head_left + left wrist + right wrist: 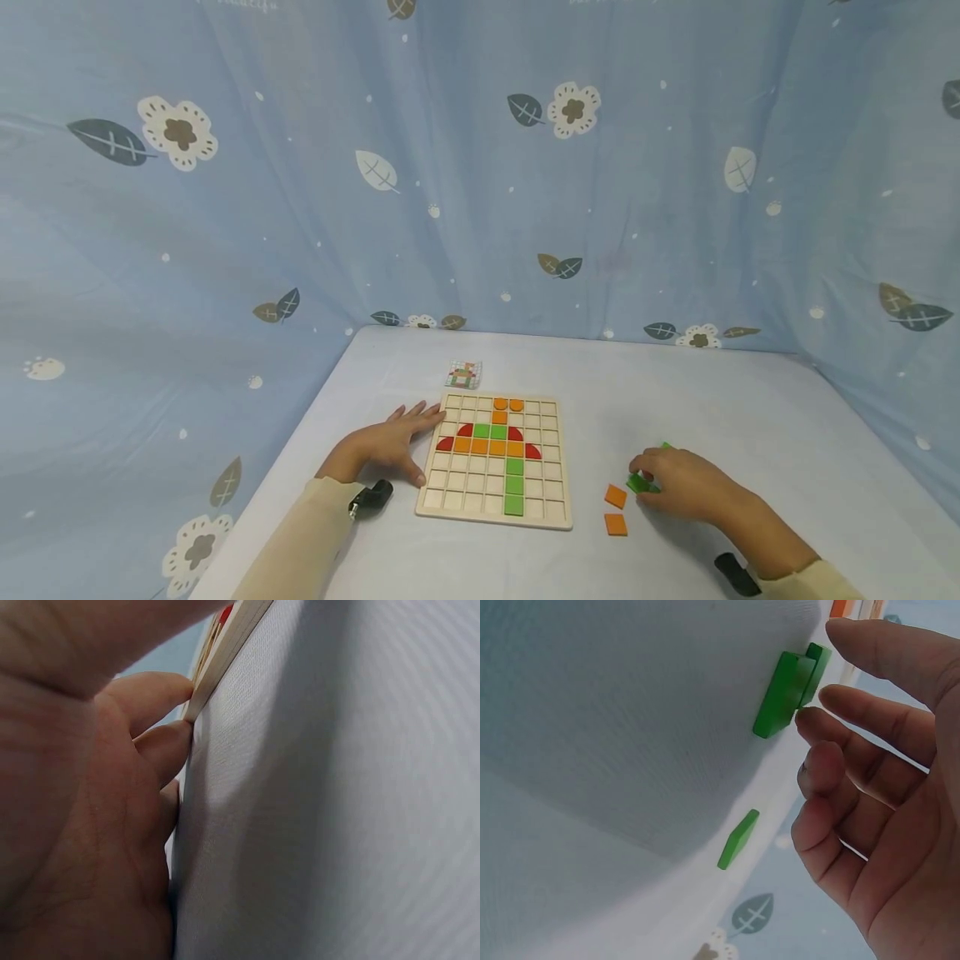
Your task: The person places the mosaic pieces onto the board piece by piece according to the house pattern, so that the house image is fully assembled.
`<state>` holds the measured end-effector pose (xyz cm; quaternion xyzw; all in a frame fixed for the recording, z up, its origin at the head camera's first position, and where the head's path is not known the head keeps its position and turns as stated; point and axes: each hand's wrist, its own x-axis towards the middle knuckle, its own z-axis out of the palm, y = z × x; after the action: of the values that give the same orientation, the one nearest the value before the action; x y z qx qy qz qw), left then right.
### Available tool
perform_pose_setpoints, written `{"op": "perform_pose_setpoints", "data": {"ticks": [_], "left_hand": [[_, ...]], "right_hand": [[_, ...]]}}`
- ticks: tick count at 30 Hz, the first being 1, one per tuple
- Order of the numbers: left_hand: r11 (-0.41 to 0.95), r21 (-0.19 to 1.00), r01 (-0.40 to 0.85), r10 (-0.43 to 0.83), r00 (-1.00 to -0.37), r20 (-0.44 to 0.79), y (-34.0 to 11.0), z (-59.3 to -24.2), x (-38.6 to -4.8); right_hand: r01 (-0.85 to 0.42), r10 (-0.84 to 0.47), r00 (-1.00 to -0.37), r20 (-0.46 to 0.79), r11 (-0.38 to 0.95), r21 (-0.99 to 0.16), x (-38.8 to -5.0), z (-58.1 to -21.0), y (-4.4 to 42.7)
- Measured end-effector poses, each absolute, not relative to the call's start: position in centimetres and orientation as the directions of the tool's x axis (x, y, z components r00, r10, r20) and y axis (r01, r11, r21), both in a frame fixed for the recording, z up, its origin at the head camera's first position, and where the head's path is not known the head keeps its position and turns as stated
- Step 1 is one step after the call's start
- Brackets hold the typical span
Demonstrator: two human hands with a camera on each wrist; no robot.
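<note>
In the head view, the left hand (386, 443) rests spread at the left edge of a wooden grid board (456, 480). Its fingertips touch the board's side (225, 664) in the left wrist view, where the hand (90, 825) is seen from the palm. The right hand (692, 485) is over green pieces (638, 483) right of the board. In the right wrist view, two green pieces (778, 697) lie together by the fingertips of the hand (907, 825), thumb and fingers apart, nothing pinched. Another green piece (739, 840) lies separately.
Two orange squares (616, 524) lie between the board and the right hand. Red, orange and green pieces (514, 485) sit in the board's cells. Behind the board is a small patterned card (464, 374). A blue patterned curtain (480, 208) hangs behind the white table (675, 383).
</note>
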<state>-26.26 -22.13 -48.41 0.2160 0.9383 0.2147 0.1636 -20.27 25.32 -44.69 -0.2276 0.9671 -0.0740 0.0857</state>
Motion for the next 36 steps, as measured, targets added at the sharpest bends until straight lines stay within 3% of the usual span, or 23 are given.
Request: {"op": "perform_pose_setpoints", "data": {"ticks": [18, 28, 36], "left_hand": [[0.81, 0.486, 0.33, 0.473, -0.856, -0.208, -22.0, -47.9, -26.0], [0.811, 0.49, 0.321, 0.466, -0.86, -0.207, -21.8, -48.0, -26.0], [0.802, 0.49, 0.342, 0.483, -0.853, -0.196, -21.9, -47.8, -25.9]], "right_hand": [[-0.509, -0.532, -0.84, -0.103, 0.84, -0.188, -21.5, -44.2, 24.6], [-0.419, -0.436, -0.886, -0.159, 0.899, -0.13, -22.0, -44.7, 24.4], [-0.415, -0.436, -0.886, -0.157, 0.897, -0.153, -22.2, -44.7, 24.4]]}}
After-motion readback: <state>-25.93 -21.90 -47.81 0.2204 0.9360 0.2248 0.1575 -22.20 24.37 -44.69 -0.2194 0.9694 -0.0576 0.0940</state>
